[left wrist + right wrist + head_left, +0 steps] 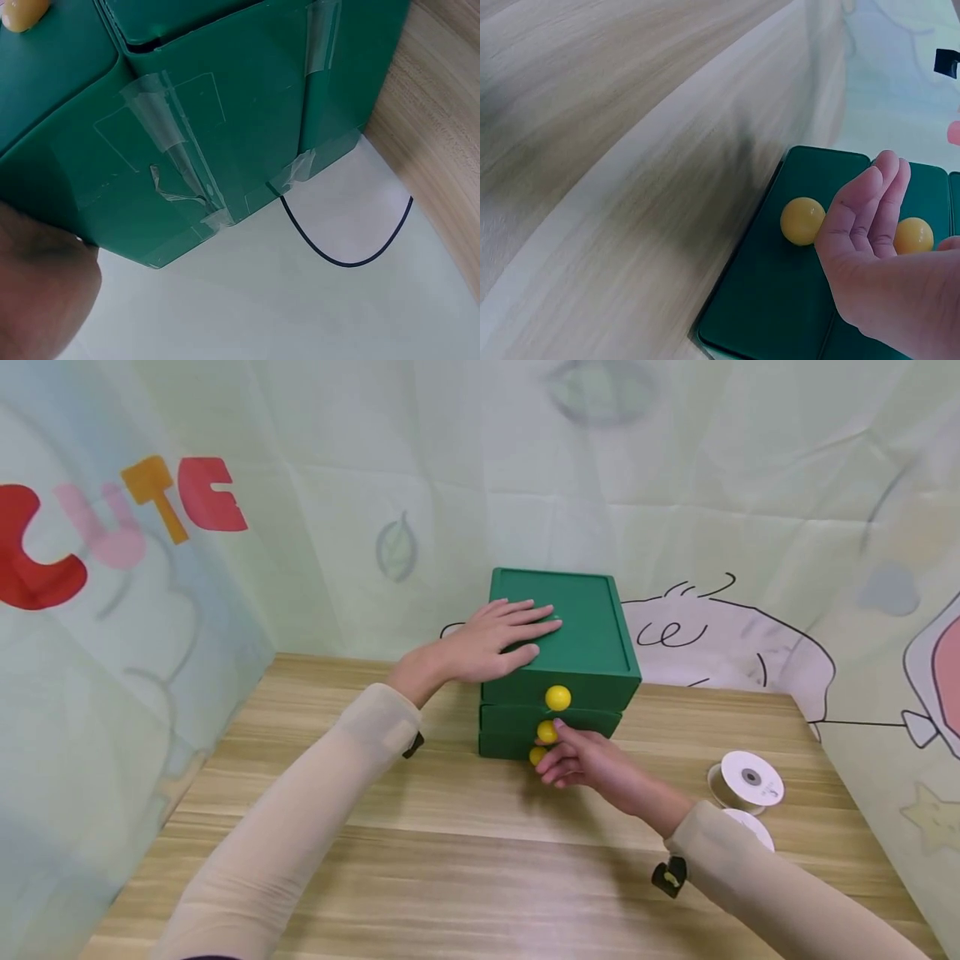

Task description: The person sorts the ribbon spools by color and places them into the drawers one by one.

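A green drawer box (577, 610) with yellow ball knobs stands against the printed backdrop. My left hand (491, 643) rests palm down on its top, fingers spread near the left edge. At the front, my right hand (592, 764) has its thumb against the middle knob (547, 732) and its fingers bent below. The right wrist view puts this middle knob (913, 235) between thumb and fingers. The lowest knob (802, 221) sits beside the fingers, and the top knob (558, 697) is above the hand. Clear tape (154, 112) runs across the box's side in the left wrist view.
Two white ribbon spools (750, 778) lie on the wooden table (450, 885) to the right, the nearer partly behind the right sleeve. A printed cloth backdrop (337, 510) encloses the table at the back and both sides.
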Demonstrator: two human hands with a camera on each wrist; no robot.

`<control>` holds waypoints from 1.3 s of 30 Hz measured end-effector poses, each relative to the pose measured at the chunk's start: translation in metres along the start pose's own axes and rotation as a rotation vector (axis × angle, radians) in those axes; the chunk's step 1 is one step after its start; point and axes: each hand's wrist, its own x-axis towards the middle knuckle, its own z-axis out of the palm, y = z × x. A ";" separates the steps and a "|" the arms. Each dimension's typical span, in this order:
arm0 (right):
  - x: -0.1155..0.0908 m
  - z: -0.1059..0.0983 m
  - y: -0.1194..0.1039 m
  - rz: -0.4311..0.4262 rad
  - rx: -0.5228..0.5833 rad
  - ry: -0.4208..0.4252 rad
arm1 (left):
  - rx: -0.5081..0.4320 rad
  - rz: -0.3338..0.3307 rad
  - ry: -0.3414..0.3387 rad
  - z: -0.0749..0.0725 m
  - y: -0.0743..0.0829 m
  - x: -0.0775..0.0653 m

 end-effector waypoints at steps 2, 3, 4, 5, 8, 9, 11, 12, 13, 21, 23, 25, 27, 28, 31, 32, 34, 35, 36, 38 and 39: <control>0.001 0.001 0.001 -0.005 0.016 -0.008 | 0.001 0.000 0.000 0.000 0.000 0.000; 0.002 0.002 0.001 -0.005 0.024 -0.010 | 0.002 0.001 0.000 0.000 0.000 0.000; 0.002 0.002 0.001 -0.005 0.032 -0.011 | 0.000 0.002 0.000 0.000 0.000 0.000; 0.003 0.003 0.002 -0.005 0.037 -0.012 | -0.003 0.002 0.000 0.000 0.000 0.000; 0.003 0.004 0.002 0.000 0.040 -0.009 | -0.005 0.002 -0.001 0.000 0.000 0.000; 0.004 0.004 0.003 0.002 0.039 -0.008 | -0.005 0.001 -0.002 0.000 0.000 0.000; 0.004 0.004 0.003 0.005 0.042 -0.007 | -0.002 -0.001 -0.004 0.000 0.000 0.000; 0.004 0.004 0.003 0.007 0.044 -0.006 | -0.002 -0.002 -0.005 0.000 0.000 0.000; 0.004 0.005 0.003 0.009 0.047 -0.006 | 0.000 -0.003 -0.006 0.000 0.000 0.000; 0.003 0.006 0.003 0.028 0.091 -0.015 | 0.006 -0.004 -0.010 -0.001 0.001 0.000; 0.003 0.006 0.004 0.034 0.103 -0.022 | 0.005 -0.004 -0.011 -0.001 0.001 0.000; 0.002 0.007 0.004 0.040 0.111 -0.029 | 0.003 -0.003 -0.010 -0.001 0.001 0.000; 0.000 0.008 0.004 0.045 0.115 -0.035 | 0.002 -0.003 -0.010 -0.001 0.002 0.000; -0.001 0.008 0.004 0.050 0.117 -0.036 | 0.001 -0.002 -0.010 -0.001 0.001 0.000; -0.003 0.010 0.004 0.058 0.116 -0.037 | 0.001 -0.002 -0.009 0.000 0.001 0.000; -0.004 0.010 0.005 0.061 0.115 -0.036 | 0.002 -0.003 -0.008 0.000 0.001 0.000; -0.007 0.011 0.005 0.066 0.115 -0.035 | 0.002 -0.003 -0.009 0.000 0.000 0.000; -0.008 0.011 0.005 0.064 0.115 -0.035 | 0.002 -0.003 -0.010 0.000 0.000 0.000; -0.009 0.011 0.005 0.063 0.116 -0.037 | 0.001 -0.003 -0.011 0.000 0.000 0.000; -0.011 0.012 0.005 0.061 0.114 -0.042 | 0.000 -0.003 -0.012 0.000 0.000 0.000; -0.011 0.012 0.006 0.060 0.115 -0.045 | 0.001 -0.003 -0.013 0.000 0.000 0.000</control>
